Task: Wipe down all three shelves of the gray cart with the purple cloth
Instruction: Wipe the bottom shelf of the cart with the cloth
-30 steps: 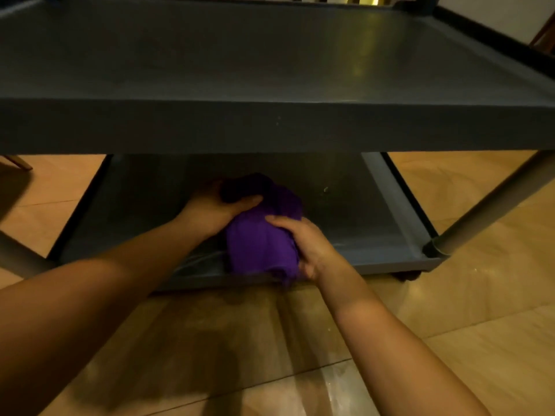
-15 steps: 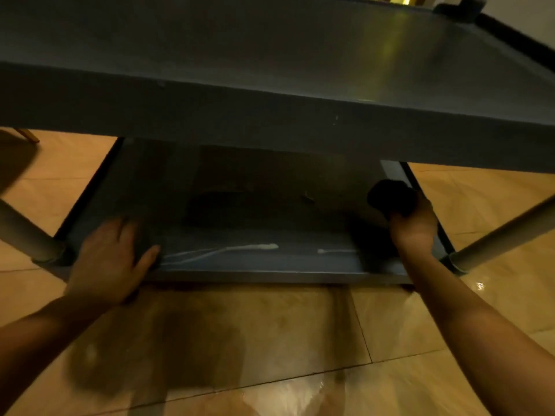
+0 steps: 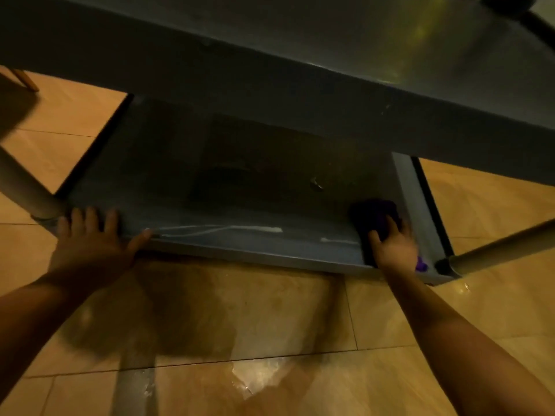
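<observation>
Low down, bunched purple cloth point(image 3: 375, 216) under gripping right hand point(image 3: 393, 247), left hand point(image 3: 90, 244) spread on cart rim point(image 3: 240, 253)

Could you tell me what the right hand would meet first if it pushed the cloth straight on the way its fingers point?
Nothing soon, probably. The right hand presses the cloth near the bottom shelf's right wall, fingers pointing toward the back. That lane looks bare; a small speck lies left of it. The shelf's back is too dark to judge.

Smooth matt gray plastic cart point(image 3: 270, 85), dull metal leg tubes point(image 3: 498, 250), soft purple cloth point(image 3: 375, 214), glossy tan floor tiles point(image 3: 270, 325)
</observation>
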### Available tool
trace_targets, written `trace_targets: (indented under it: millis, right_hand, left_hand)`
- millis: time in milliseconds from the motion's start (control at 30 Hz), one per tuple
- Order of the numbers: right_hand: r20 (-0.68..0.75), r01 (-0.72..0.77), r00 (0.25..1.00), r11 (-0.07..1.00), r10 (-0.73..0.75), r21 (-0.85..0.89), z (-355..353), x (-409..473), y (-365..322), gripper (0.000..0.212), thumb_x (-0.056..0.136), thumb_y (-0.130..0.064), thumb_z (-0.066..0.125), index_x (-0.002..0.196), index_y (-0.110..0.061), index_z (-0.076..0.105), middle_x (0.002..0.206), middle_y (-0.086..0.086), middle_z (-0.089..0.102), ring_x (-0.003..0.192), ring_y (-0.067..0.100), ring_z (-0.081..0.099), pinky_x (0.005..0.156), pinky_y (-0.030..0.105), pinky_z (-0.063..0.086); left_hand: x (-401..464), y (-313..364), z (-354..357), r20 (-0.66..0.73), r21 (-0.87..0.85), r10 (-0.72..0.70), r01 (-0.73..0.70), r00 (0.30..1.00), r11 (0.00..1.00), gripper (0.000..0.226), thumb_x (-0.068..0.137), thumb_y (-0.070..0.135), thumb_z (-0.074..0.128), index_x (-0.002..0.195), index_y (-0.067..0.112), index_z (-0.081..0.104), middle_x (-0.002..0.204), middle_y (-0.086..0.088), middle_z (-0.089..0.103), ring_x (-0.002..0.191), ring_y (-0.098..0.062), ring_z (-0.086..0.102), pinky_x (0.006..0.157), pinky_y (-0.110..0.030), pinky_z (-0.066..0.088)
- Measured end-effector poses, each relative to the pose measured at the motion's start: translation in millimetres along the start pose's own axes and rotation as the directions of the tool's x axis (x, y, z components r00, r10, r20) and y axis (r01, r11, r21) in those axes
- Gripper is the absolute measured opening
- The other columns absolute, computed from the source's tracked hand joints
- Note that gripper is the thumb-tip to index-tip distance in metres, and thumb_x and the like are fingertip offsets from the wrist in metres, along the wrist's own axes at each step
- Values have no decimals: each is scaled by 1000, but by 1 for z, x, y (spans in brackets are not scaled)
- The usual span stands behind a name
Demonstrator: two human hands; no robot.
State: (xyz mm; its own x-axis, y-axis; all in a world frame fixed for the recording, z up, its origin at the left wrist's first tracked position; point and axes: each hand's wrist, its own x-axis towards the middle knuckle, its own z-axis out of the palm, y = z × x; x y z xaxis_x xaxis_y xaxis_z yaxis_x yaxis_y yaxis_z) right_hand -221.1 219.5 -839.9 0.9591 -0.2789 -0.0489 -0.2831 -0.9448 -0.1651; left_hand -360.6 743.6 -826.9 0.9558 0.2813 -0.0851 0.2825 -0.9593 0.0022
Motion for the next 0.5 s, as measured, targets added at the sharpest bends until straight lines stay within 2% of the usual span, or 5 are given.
trace_targets:
  millis: [67, 133, 233, 400, 500]
  right_hand:
    - [6, 40, 999, 999, -40, 5, -7, 6, 7, 61, 99, -35, 52, 154, -12, 36, 158, 21, 36, 135, 45, 43, 106, 54, 43]
    - [28, 12, 1000, 999, -12, 30, -14, 8, 2, 57, 100, -27, 52, 152, -9, 38, 154, 24, 39, 132, 44, 45, 107, 51, 42]
    - [-6, -6, 1000, 990, 7, 141, -11, -7, -31, 50, 100, -18, 53, 148, -5, 45, 152, 25, 42, 137, 41, 42, 113, 51, 36]
    - [5, 114, 993, 940, -122, 322, -1, -56, -94, 47, 97, -7, 56, 144, -4, 51, 155, 21, 42, 145, 37, 37, 118, 47, 32]
    - [7, 197, 976, 891, -219, 409, 8, -101, -154, 49, 92, -4, 58, 140, -6, 56, 151, 21, 47, 140, 37, 42, 116, 41, 33]
  left_hand:
    - [-6, -1, 0, -11, -27, 4, -4, 1000, 1000, 83, 92, 63, 43, 126, -13, 52, 120, -43, 46, 110, -62, 43, 90, -72, 37]
    - [-8, -6, -1, -30, -18, 58, -58, 998, 998, 86, 89, 64, 45, 125, -13, 52, 121, -41, 47, 110, -60, 43, 88, -70, 39]
    - [-11, -9, 0, -22, -50, 67, -68, 997, 996, 102, 80, 74, 36, 130, -14, 48, 128, -41, 46, 117, -59, 42, 95, -68, 36]
    - [-4, -21, 11, -44, -55, 26, -28, 999, 998, 125, 72, 90, 28, 147, -10, 29, 152, -38, 29, 141, -55, 26, 116, -61, 20]
    - [1, -34, 10, 28, -8, 61, -61, 998, 998, 128, 69, 91, 41, 149, -9, 28, 153, -37, 28, 141, -55, 26, 115, -63, 22]
